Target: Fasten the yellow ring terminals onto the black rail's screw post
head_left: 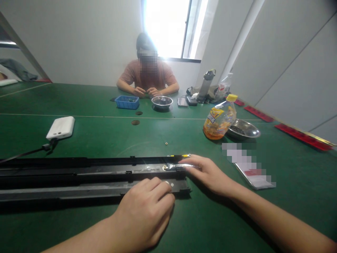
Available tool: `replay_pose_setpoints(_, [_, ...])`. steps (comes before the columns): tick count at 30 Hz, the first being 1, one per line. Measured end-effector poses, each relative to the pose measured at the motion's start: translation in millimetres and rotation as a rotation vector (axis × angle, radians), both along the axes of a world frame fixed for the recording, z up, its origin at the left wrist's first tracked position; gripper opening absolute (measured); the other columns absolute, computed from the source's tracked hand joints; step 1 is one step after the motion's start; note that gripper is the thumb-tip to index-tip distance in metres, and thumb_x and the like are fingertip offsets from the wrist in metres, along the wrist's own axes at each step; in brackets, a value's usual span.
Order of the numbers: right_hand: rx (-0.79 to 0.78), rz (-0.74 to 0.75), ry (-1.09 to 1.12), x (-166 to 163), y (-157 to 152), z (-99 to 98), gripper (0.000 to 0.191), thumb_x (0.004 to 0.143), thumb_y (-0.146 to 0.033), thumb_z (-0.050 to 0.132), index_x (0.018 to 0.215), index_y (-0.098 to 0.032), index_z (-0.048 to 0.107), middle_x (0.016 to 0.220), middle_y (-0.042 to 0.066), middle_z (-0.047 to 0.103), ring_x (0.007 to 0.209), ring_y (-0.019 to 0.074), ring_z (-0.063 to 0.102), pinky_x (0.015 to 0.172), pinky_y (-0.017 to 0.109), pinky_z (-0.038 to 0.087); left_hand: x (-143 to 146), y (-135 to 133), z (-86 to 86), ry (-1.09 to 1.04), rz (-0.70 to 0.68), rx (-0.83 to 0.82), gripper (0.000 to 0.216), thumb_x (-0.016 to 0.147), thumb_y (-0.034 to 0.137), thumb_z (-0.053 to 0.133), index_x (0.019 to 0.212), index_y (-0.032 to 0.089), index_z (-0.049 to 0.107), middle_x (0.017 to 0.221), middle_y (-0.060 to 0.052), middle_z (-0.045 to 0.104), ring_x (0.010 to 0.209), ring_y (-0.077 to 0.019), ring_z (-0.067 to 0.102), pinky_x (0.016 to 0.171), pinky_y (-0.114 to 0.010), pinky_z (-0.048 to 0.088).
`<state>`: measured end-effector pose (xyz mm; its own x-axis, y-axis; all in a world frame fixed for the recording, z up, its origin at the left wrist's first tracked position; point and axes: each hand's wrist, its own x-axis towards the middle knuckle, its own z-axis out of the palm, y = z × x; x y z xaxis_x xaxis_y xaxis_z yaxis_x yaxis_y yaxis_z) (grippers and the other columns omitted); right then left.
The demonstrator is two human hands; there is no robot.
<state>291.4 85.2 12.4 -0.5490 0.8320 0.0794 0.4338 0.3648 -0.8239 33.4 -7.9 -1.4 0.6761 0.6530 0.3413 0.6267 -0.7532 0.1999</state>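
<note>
Two long black rails [100,191] lie side by side across the green table, their ends near my hands. My right hand [207,172] grips a shiny metal wrench [173,167], whose head sits around a small brass-coloured nut [164,167] on the far rail. My left hand [149,207] is closed over the near rail, fingers curled down by a round screw head [172,185]; its fingertips are partly hidden. A yellow lead with a ring terminal [184,155] lies along the far edge. Another small brass nut [166,143] rests on the table beyond the rails.
Right of the rails are a phone-like flat object [254,172], an orange drink bottle [218,121] and a metal bowl [250,131]. A white box [61,127] with a black cable stands left. Across the table, a person [147,73] sits behind a blue basket [127,102] and a steel bowl [162,105].
</note>
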Motion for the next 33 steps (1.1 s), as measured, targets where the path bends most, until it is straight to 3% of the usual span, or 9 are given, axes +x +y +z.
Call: replay_pose_setpoints(33, [0.037,-0.034,0.015,-0.9,-6.5,2.2,0.027,0.105,-0.037,0.062,0.116,-0.024,0.082,0.126,0.009,0.080,0.117,0.0282,0.073,0.106,0.045,0.056,0.6,-3.0,-1.7,0.014,0.018,-0.043,0.013,0.099,0.021,0.058,0.109,0.021,0.067,0.110,-0.006,0.067,0.095,-0.0257,0.056,0.077,-0.044,0.048])
